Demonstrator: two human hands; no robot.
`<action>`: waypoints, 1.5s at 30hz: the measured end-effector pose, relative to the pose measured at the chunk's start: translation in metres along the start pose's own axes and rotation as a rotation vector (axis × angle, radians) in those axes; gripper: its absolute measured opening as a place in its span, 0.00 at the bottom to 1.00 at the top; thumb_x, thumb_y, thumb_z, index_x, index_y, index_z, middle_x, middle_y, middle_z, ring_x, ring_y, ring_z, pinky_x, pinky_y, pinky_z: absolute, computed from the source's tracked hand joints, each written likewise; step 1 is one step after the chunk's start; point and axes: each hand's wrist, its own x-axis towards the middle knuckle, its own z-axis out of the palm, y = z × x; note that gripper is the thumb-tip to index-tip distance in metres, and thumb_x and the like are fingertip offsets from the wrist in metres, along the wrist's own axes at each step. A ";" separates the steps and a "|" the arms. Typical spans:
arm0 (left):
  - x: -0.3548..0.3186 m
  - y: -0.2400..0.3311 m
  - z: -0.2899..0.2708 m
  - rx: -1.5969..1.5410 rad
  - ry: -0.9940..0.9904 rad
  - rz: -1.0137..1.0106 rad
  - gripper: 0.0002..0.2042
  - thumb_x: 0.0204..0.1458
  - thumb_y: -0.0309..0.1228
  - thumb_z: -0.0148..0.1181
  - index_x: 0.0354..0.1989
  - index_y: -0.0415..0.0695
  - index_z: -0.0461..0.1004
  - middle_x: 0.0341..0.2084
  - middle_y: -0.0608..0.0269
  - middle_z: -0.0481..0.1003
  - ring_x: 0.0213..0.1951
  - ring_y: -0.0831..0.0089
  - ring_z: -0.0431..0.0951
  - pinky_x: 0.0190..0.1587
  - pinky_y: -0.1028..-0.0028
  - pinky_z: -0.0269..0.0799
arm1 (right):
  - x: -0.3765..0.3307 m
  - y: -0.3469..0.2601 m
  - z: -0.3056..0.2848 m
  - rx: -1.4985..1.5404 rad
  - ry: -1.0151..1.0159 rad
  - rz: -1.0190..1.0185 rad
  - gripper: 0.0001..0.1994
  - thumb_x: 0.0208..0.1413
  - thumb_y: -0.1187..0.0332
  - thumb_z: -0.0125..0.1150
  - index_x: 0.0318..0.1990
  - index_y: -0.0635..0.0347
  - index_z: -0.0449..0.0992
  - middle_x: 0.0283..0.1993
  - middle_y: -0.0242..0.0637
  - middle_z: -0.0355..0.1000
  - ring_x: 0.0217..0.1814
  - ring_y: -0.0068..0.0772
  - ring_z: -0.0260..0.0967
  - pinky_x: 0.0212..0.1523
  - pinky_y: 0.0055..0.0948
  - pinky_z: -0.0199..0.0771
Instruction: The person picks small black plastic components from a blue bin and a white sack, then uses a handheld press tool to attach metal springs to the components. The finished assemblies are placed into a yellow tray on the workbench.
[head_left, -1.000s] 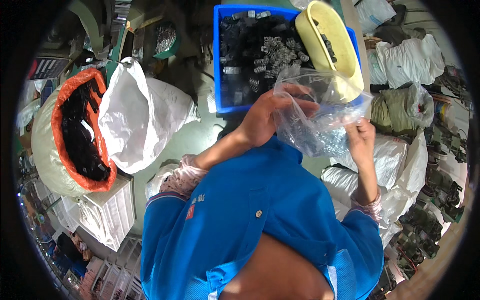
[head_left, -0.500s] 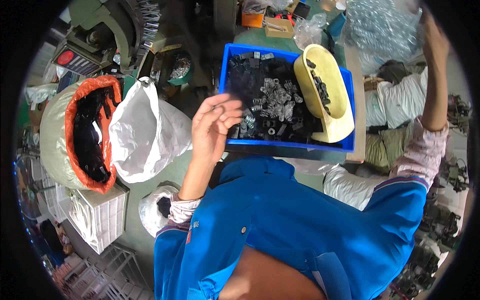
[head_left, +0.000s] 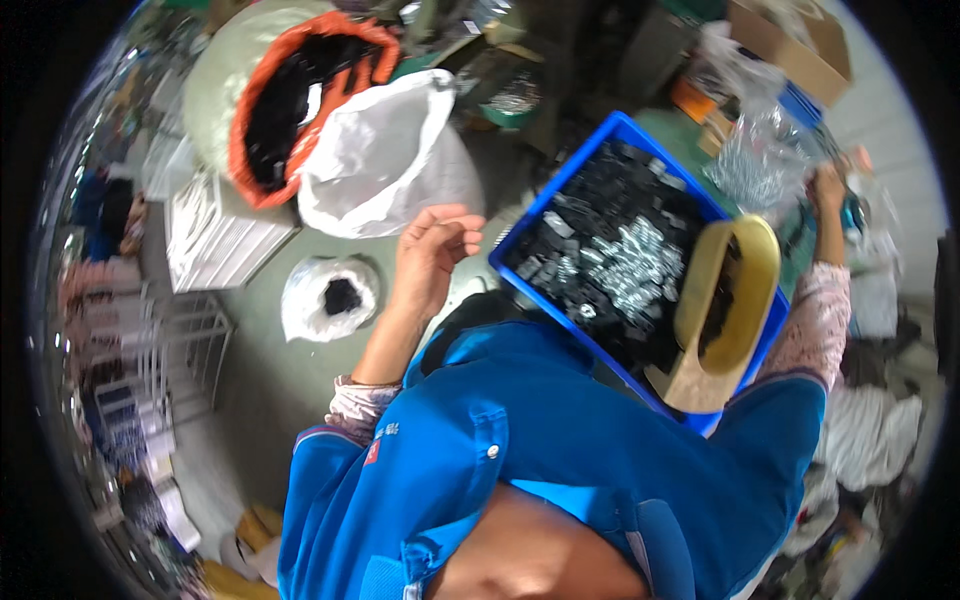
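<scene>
Shifted since the earlier frame: whole view is turned, so blue bin (head_left: 620, 122) is now seen at a slant, & L hand (head_left: 425, 262) is moved off bin's edge to the gap btwn bin & white sack (head_left: 370, 150). Largest first: blue jacket (head_left: 590, 440) is seen filling the lower centre, w/ pale patterned cuffs pushed partway up both forearms. Upper L, pale sack (head_left: 222, 80) w/ orange liner is stuffed w/ black stuff; white sack is set just beside it, mouth open. Blue bin is heaped w/ black parts (head_left: 612, 185) & is placed in front of jacket, R of centre. Yellow tub (head_left: 692, 385) is stood inside bin's R end, some black pcs held in it. Clear bag (head_left: 760, 160), filled w/ silvery coils, is laid on green bench (head_left: 685, 142) beyond bin's far side, just L of R hand (head_left: 828, 190). R arm is stretched far out; R fingers are too small & blurred to read, so pinch or contact w/ bag can't be told. L fingers are loosely bent, kept close together, palm empty. Smallest: loose springs (head_left: 635, 270) are piled shiny mid-bin atop the black parts.
</scene>
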 end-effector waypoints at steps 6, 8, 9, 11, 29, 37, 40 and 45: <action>0.016 0.007 -0.065 0.111 0.103 0.019 0.09 0.57 0.22 0.49 0.45 0.38 0.72 0.38 0.51 0.79 0.35 0.69 0.79 0.41 0.70 0.76 | -0.034 -0.103 0.018 0.001 -0.229 -0.060 0.13 0.62 0.60 0.55 0.45 0.59 0.78 0.38 0.30 0.77 0.36 0.22 0.73 0.35 0.22 0.72; 0.041 0.020 -0.091 0.125 0.098 0.043 0.09 0.57 0.22 0.49 0.45 0.38 0.71 0.37 0.51 0.79 0.35 0.69 0.79 0.41 0.70 0.76 | -0.116 -0.192 0.024 -0.056 -0.287 -0.166 0.14 0.64 0.60 0.53 0.47 0.58 0.78 0.40 0.29 0.76 0.38 0.20 0.73 0.37 0.20 0.71; 0.056 0.028 -0.105 0.133 0.101 0.056 0.09 0.57 0.22 0.49 0.45 0.39 0.71 0.37 0.51 0.79 0.34 0.69 0.79 0.41 0.70 0.76 | -0.162 -0.229 0.035 -0.105 -0.308 -0.244 0.14 0.64 0.60 0.52 0.47 0.58 0.78 0.40 0.30 0.76 0.38 0.20 0.72 0.37 0.19 0.70; 0.087 0.047 -0.140 0.204 0.177 0.115 0.10 0.56 0.21 0.50 0.46 0.38 0.71 0.36 0.54 0.79 0.34 0.69 0.79 0.39 0.70 0.77 | -0.247 -0.282 0.061 -0.183 -0.536 -0.393 0.16 0.64 0.58 0.52 0.48 0.59 0.77 0.41 0.30 0.76 0.38 0.21 0.73 0.37 0.19 0.70; 0.360 0.114 -0.287 1.601 -0.004 0.333 0.19 0.52 0.44 0.61 0.40 0.38 0.75 0.34 0.36 0.76 0.40 0.39 0.77 0.42 0.49 0.71 | -0.488 -0.199 0.498 -0.207 -0.408 0.034 0.19 0.51 0.60 0.59 0.42 0.69 0.71 0.32 0.57 0.73 0.35 0.58 0.73 0.38 0.45 0.71; 0.410 0.138 -0.282 1.226 0.123 0.372 0.23 0.49 0.46 0.63 0.46 0.39 0.76 0.32 0.43 0.79 0.39 0.48 0.79 0.44 0.59 0.72 | -0.485 -0.178 0.472 -0.199 -0.365 0.028 0.13 0.50 0.65 0.55 0.38 0.67 0.70 0.31 0.60 0.70 0.35 0.63 0.71 0.36 0.46 0.70; 0.375 0.134 -0.311 1.195 0.116 0.231 0.32 0.46 0.49 0.65 0.55 0.37 0.70 0.39 0.41 0.78 0.44 0.52 0.79 0.46 0.61 0.72 | -0.464 -0.200 0.472 -0.120 -0.307 -0.042 0.15 0.53 0.61 0.58 0.38 0.67 0.71 0.33 0.54 0.74 0.38 0.53 0.74 0.40 0.42 0.71; 0.232 0.099 -0.357 1.297 0.244 0.025 0.44 0.48 0.49 0.65 0.62 0.27 0.53 0.52 0.30 0.69 0.57 0.47 0.70 0.58 0.59 0.65 | -0.423 -0.239 0.492 0.118 -0.186 -0.096 0.26 0.54 0.49 0.61 0.41 0.69 0.75 0.35 0.52 0.76 0.41 0.45 0.75 0.43 0.38 0.71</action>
